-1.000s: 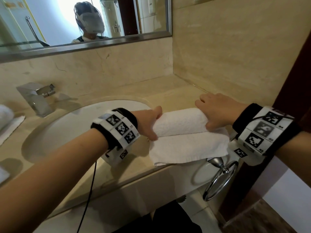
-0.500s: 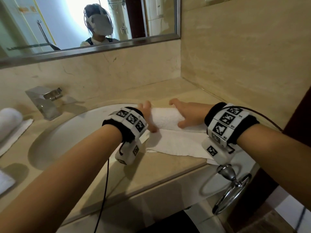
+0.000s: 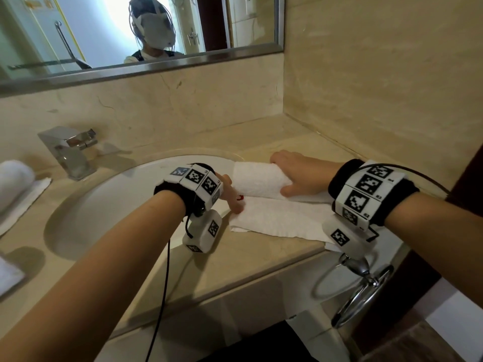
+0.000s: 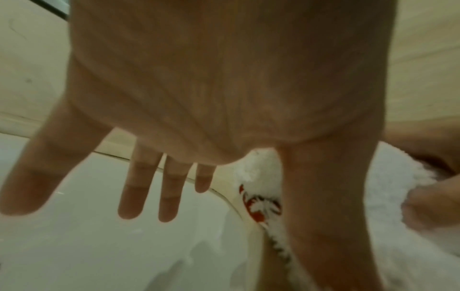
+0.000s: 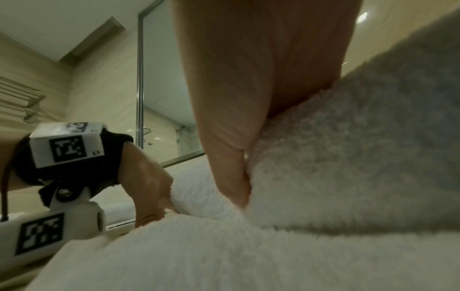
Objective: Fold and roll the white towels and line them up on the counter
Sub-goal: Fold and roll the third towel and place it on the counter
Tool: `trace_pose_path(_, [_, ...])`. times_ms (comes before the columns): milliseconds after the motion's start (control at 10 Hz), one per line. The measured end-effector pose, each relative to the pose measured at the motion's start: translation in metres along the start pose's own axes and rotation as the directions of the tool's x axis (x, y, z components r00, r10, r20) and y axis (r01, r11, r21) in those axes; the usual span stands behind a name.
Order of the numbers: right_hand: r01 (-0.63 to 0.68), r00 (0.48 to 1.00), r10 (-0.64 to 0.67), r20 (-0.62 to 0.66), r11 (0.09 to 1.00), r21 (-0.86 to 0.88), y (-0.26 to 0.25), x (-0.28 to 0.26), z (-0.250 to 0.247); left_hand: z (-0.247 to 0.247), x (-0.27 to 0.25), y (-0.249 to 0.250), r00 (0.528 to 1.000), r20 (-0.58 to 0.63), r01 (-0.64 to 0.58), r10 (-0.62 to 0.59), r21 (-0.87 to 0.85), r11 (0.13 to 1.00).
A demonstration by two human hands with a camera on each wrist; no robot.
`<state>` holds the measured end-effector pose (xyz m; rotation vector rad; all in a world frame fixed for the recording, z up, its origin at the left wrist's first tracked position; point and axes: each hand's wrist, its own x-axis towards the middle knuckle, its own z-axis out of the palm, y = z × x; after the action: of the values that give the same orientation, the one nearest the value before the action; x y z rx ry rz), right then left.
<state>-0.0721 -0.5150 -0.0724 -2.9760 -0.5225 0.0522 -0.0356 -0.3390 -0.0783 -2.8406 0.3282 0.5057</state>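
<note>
The counter (image 3: 261,257) is of beige marble, and the same stone goes up the back wall and the right wall. A white oval sink (image 3: 117,205) is set in it, with a square chrome faucet (image 3: 70,152) behind its left side. Above hangs a mirror (image 3: 104,30) in a metal frame, where a person with a head rig is reflected. Under the front edge of the counter, at the right, a chrome towel ring (image 3: 366,288) hangs.

Both forearms reach forward over the counter, each with a black band and white marker blocks at the wrist. The left hand (image 3: 230,194) stands at the left end of the towel (image 3: 271,202), just at the sink rim; in the left wrist view its fingers (image 4: 139,189) are straight and spread over the sink, and the thumb (image 4: 328,206) lies down along the towel's edge, so it is open and only touches. The right hand (image 3: 300,173) lies on top of the rolled part, fingers over the far side and the thumb (image 5: 231,167) pressed into the cloth, holding the roll.

The towel is white and fluffy, right of the sink. Its far part is a thick roll; the near part is flat to the counter's edge. A small red mark (image 4: 259,206) shows at its left end.

At the far left lies another rolled towel (image 3: 14,181) on a flat white cloth (image 3: 23,202)
</note>
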Motion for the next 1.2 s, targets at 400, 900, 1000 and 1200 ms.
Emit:
trace_pose_path(400, [0.038, 0.999, -0.039, -0.001, 0.989, -0.146, -0.011, -0.038, 0.013, -0.005, -0.001, -0.008, 0.995, 0.095, -0.022, 0.010, 0.127, 0.992])
trace_pose_path(900, [0.030, 0.999, -0.036, 0.026, 0.979, 0.204, -0.007, -0.056, -0.007, -0.039, -0.029, 0.002, 0.870, -0.100, -0.472, 0.483, -0.453, 0.756])
trace_pose_path(1000, [-0.110, 0.993, 0.082, 0.090, 0.925, 0.363, 0.022, -0.063, -0.026, -0.031, -0.022, 0.012, 0.885, -0.016, -0.447, 0.466, -0.313, 0.838])
trace_pose_path(1200, [-0.328, 0.909, 0.234, 0.346, 0.912, 0.246, 0.063, -0.078, -0.032, -0.021, -0.019, 0.014, 0.911, -0.111, -0.404, 0.397, -0.050, 0.913])
